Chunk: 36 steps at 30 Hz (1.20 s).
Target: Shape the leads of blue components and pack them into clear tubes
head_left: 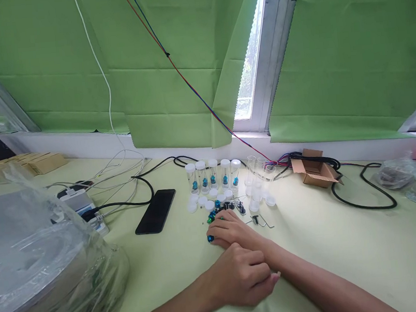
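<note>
My right hand [234, 230] reaches across from the right, low over the table. Its thumb and fingers close at the tips around a small blue metal part [210, 238]. Beyond its knuckles lies a pile of small blue, green and black parts [224, 207], partly covered by the hand. Nearer to me, my left hand [245, 275] is curled into a loose fist, overlapping the right wrist in view; what it holds, if anything, is hidden. Behind the pile stands a row of capped clear tubes [213, 175] with blue parts inside. Loose white caps [202, 202] lie in front of them.
Clear uncapped tubes [257, 181] stand right of the row, near bent metal keys [266, 221]. A black phone [155, 211] lies left. A plastic-wrapped object [53, 266] fills the near left. Cables and an open cardboard box [315, 172] sit toward the back.
</note>
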Each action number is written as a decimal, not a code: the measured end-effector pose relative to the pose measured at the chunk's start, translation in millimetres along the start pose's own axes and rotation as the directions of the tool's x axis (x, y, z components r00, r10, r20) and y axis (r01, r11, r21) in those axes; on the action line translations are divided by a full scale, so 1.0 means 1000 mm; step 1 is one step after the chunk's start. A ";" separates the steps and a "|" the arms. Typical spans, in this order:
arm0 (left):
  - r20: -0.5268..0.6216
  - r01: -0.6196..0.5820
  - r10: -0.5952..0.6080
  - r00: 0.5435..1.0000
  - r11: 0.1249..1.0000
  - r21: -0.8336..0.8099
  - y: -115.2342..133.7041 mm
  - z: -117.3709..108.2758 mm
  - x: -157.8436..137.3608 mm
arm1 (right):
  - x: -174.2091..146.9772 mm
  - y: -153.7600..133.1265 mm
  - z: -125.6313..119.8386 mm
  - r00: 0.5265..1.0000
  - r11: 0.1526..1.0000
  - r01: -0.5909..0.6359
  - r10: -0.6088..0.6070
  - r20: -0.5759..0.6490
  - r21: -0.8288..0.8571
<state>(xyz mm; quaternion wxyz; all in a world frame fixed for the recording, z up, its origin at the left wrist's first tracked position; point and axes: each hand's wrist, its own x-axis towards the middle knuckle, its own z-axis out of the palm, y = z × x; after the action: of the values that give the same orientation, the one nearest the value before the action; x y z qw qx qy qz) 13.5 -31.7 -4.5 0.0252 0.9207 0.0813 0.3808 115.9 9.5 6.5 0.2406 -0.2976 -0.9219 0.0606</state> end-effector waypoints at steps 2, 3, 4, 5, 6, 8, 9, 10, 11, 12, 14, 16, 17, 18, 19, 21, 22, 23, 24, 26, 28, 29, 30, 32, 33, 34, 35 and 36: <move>0.022 -0.005 0.005 1.000 1.000 0.007 0.000 0.001 -0.001 | -0.002 -0.002 -0.002 1.000 1.000 -0.002 0.002 -0.013 0.004; 0.031 -0.009 0.009 0.999 1.000 0.011 0.000 0.002 -0.002 | -0.004 -0.003 -0.003 1.000 1.000 -0.002 0.003 -0.024 0.012; 0.037 -0.015 0.014 0.999 1.000 0.017 0.000 0.004 -0.003 | -0.005 -0.003 -0.003 0.999 1.000 -0.006 0.007 -0.043 0.023; 0.042 -0.022 0.021 0.999 1.000 0.022 0.000 0.005 -0.004 | -0.007 -0.003 -0.003 0.998 0.999 -0.007 0.009 -0.064 0.033; 0.046 -0.028 0.027 0.999 0.999 0.028 0.000 0.006 -0.005 | -0.009 -0.003 -0.003 0.996 0.999 0.002 0.001 -0.092 0.043; 0.052 -0.041 0.040 0.998 0.999 0.032 -0.001 0.008 -0.006 | -0.014 0.001 0.000 0.988 0.998 0.023 -0.014 -0.154 0.056; 0.054 -0.045 0.043 0.998 0.998 0.033 -0.001 0.008 -0.006 | -0.017 0.003 0.001 0.975 0.997 0.049 -0.034 -0.219 0.065; 0.054 -0.045 0.043 0.998 0.998 0.034 -0.002 0.008 -0.007 | -0.021 0.005 0.003 0.963 0.996 0.040 -0.016 -0.270 0.085; 0.054 -0.039 0.037 0.998 0.999 0.037 -0.002 0.007 -0.007 | -0.025 0.008 0.004 0.945 0.994 0.030 0.006 -0.326 0.105; 0.054 -0.028 0.025 0.998 0.999 0.041 -0.003 0.006 -0.006 | -0.031 0.009 0.004 0.926 0.992 0.011 0.037 -0.376 0.126; 0.068 0.015 -0.018 0.998 0.999 0.047 -0.004 0.002 -0.005 | -0.044 0.011 0.002 0.900 0.978 -0.083 0.156 -0.406 0.192; 0.097 0.078 -0.083 0.992 0.996 0.052 -0.005 -0.001 -0.004 | -0.057 0.012 -0.001 0.848 0.947 -0.187 0.289 -0.444 0.260; 0.113 0.116 -0.122 0.986 0.992 0.057 -0.006 -0.003 -0.003 | -0.063 0.012 -0.003 0.813 0.924 -0.240 0.359 -0.458 0.298; 0.129 0.158 -0.164 0.978 0.986 0.060 -0.007 -0.005 -0.003 | -0.069 0.013 -0.004 0.774 0.898 -0.285 0.422 -0.473 0.336; 0.145 0.205 -0.211 0.967 0.977 0.060 -0.009 -0.006 -0.003 | -0.073 0.013 -0.005 0.734 0.872 -0.321 0.476 -0.484 0.370; 0.166 0.316 -0.320 0.933 0.948 0.050 -0.012 -0.007 -0.003 | -0.077 0.016 -0.007 0.661 0.829 -0.363 0.551 -0.509 0.426; 0.165 0.382 -0.384 0.909 0.923 0.046 -0.014 -0.007 -0.003 | -0.077 0.017 -0.008 0.641 0.816 -0.374 0.570 -0.514 0.439; 0.167 0.446 -0.444 0.880 0.895 0.030 -0.016 -0.007 -0.003 | -0.077 0.017 -0.008 0.633 0.812 -0.379 0.578 -0.515 0.444; 0.154 0.513 -0.510 0.846 0.858 0.021 -0.018 -0.007 -0.003 | -0.076 0.018 -0.008 0.638 0.813 -0.379 0.576 -0.512 0.443; 0.146 0.622 -0.616 0.774 0.783 0.007 -0.023 -0.007 -0.003 | -0.075 0.018 -0.008 0.663 0.824 -0.365 0.556 -0.501 0.433; 0.145 0.687 -0.679 0.720 0.726 -0.013 -0.026 -0.007 -0.003 | -0.074 0.017 -0.007 0.689 0.835 -0.345 0.536 -0.489 0.429; 0.149 0.705 -0.695 0.703 0.708 -0.023 -0.028 -0.007 -0.003 | -0.075 0.016 -0.007 0.701 0.839 -0.338 0.527 -0.481 0.426; 0.157 0.715 -0.703 0.693 0.698 -0.033 -0.028 -0.007 -0.002 | -0.075 0.016 -0.007 0.711 0.842 -0.334 0.520 -0.473 0.423; 0.174 0.717 -0.701 0.692 0.696 -0.049 -0.029 -0.007 -0.001 | -0.076 0.015 -0.006 0.735 0.849 -0.330 0.506 -0.453 0.413; 0.182 0.710 -0.692 0.699 0.702 -0.057 -0.029 -0.008 0.000 | -0.076 0.015 -0.006 0.748 0.852 -0.328 0.498 -0.439 0.409; 0.187 0.701 -0.681 0.708 0.711 -0.066 -0.028 -0.008 0.001 | -0.076 0.015 -0.006 0.761 0.854 -0.325 0.491 -0.424 0.406; 0.189 0.690 -0.669 0.719 0.719 -0.078 -0.028 -0.009 0.001 | -0.076 0.015 -0.006 0.774 0.856 -0.321 0.484 -0.410 0.405; 0.189 0.681 -0.659 0.728 0.727 -0.090 -0.027 -0.010 0.002 | -0.076 0.015 -0.006 0.786 0.858 -0.315 0.475 -0.395 0.406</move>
<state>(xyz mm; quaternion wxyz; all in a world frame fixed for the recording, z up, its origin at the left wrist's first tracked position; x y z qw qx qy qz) 4.5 -5.3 1.0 0.2373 0.8490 0.3774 0.2836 180.3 -22.0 -22.8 0.4887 -0.4490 -0.7256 0.1818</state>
